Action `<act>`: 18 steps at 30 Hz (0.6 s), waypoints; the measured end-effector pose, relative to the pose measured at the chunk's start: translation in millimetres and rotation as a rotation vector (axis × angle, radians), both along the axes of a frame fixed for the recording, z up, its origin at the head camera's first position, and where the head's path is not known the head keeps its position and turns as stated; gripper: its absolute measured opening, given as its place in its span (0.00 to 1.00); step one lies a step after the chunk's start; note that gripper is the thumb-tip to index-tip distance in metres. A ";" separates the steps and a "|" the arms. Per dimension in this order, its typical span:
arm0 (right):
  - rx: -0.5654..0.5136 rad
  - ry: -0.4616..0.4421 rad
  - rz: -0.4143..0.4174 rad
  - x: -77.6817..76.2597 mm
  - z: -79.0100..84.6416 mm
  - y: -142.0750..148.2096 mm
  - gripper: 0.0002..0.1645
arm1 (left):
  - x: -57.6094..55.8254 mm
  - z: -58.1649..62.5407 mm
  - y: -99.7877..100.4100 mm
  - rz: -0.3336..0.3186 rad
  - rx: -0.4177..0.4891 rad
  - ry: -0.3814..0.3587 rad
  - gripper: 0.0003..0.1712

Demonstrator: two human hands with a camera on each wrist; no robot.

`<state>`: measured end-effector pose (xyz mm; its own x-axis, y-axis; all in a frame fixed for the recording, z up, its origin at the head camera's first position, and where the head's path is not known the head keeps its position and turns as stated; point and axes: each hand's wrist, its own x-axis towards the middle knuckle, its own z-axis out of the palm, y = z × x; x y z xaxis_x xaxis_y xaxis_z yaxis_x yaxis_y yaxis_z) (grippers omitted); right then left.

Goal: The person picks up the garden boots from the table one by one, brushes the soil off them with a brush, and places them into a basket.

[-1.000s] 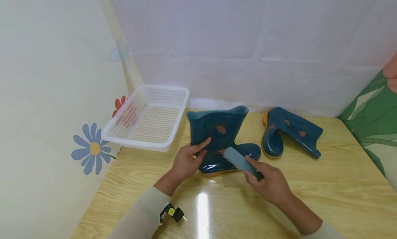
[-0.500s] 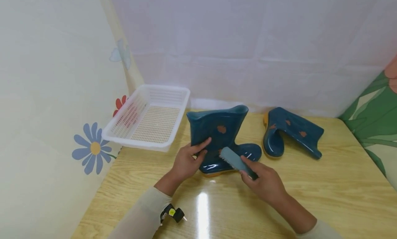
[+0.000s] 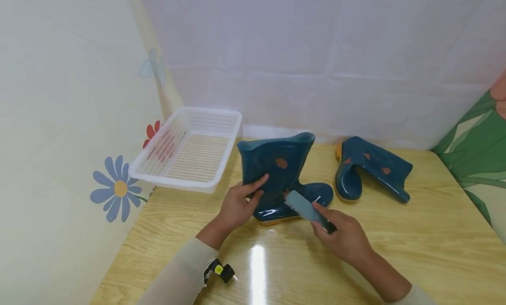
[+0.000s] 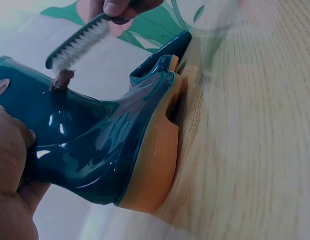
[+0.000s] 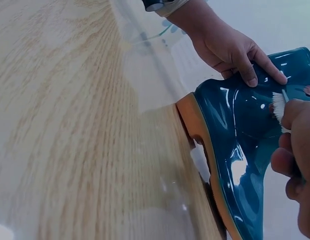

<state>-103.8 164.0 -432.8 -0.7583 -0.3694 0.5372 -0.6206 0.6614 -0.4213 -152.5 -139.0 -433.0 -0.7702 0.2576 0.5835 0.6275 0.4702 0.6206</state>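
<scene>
A dark teal rain boot point(image 3: 272, 164) with an orange sole point(image 4: 149, 172) stands upright on the table. My left hand point(image 3: 240, 205) grips the back of its shaft above the heel, thumb and forefinger on the near side. In my right hand point(image 3: 345, 234) is a scrub brush point(image 3: 304, 204), pinched by its grey-blue handle. The white bristles point(image 4: 82, 47) face the boot's ankle, right at a brown smear point(image 4: 61, 80) there. Higher on the shaft shows another brown patch point(image 3: 281, 163).
The matching boot point(image 3: 375, 162) lies on its side to the right, also with brown patches. A white perforated plastic basket point(image 3: 174, 184) is at the back left. Behind the wooden table point(image 3: 178, 221) hangs a pale cloth point(image 3: 276, 54).
The brush in my right hand moved left across the boot's ankle, then back right to about where it was. My left hand keeps its grip, and the boot stays in place.
</scene>
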 end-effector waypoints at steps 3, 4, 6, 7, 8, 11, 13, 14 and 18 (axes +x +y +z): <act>-0.038 0.032 -0.016 -1.5 2.1 -0.5 0.32 | -0.5 -0.9 0.3 0.003 -0.002 -0.001 0.27; -0.046 0.039 -0.023 -2.2 2.8 -1.2 0.32 | -0.7 -1.1 0.2 0.005 -0.002 -0.002 0.27; -0.049 0.049 -0.036 -3.7 3.7 -3.4 0.32 | -1.0 -1.7 0.0 0.006 0.000 -0.006 0.27; -0.049 0.051 -0.043 -4.4 3.7 -4.5 0.32 | -1.0 -1.9 0.1 0.006 0.002 -0.008 0.27; -0.049 0.047 -0.047 -4.8 3.6 -5.4 0.31 | -1.1 -2.1 0.1 0.006 0.003 -0.008 0.27; -0.035 0.017 -0.056 -4.8 2.8 -8.2 0.31 | -0.3 -1.7 0.5 0.004 0.007 -0.020 0.27; -0.022 -0.019 -0.056 -4.2 2.0 -9.2 0.30 | 0.2 -1.3 0.5 0.003 0.011 -0.028 0.27; -0.013 -0.041 -0.054 -3.7 2.0 -9.4 0.30 | 0.4 -1.1 0.4 0.002 0.010 -0.032 0.27; 0.025 -0.110 -0.037 -2.9 1.5 -9.1 0.29 | 0.4 -0.8 -0.2 0.001 0.012 -0.032 0.27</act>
